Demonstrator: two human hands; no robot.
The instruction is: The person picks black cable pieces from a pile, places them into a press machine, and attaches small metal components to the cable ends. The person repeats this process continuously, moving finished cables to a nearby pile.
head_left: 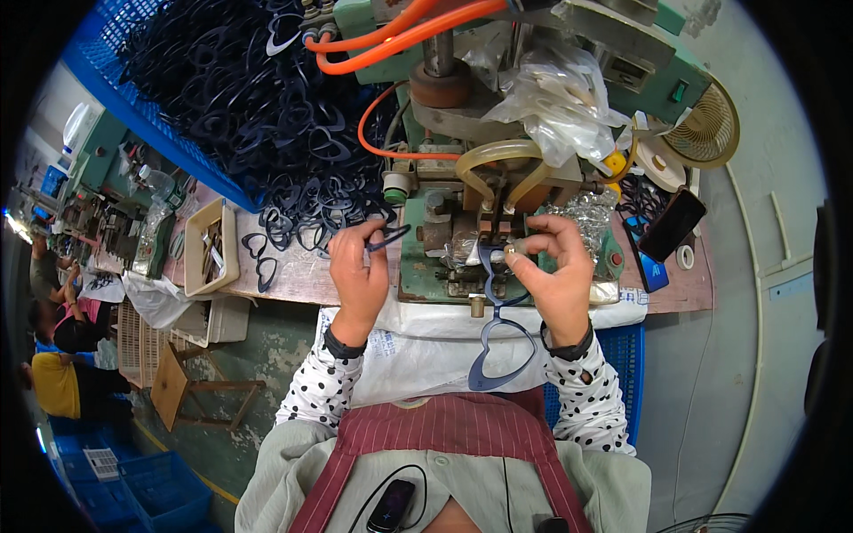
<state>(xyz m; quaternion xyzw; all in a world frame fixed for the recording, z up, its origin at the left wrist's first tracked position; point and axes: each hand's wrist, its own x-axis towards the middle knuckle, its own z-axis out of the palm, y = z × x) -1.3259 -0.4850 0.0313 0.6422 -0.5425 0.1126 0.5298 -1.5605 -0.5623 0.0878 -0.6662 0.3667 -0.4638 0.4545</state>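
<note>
A green bench machine (498,107) with orange hoses (400,35) fills the top of the view, a crumpled clear plastic bag (555,93) draped over it. To its left a blue crate (142,107) holds a heap of dark heart-shaped spectacle frames (258,98), some spilling onto the wooden worktable (293,275). A cream tray (209,249) sits at the table's left end, and a dark phone (673,224) lies at the right.

The right hand (555,275) pinches the upper end of a blue heart-shaped frame (499,342) between thumb and fingertips; the frame hangs down in front of the machine toward the lap. The left hand (358,266) is curled around a dark frame piece (388,238), probably gripped between thumb and forefinger, just beside the spilled pile.
</note>
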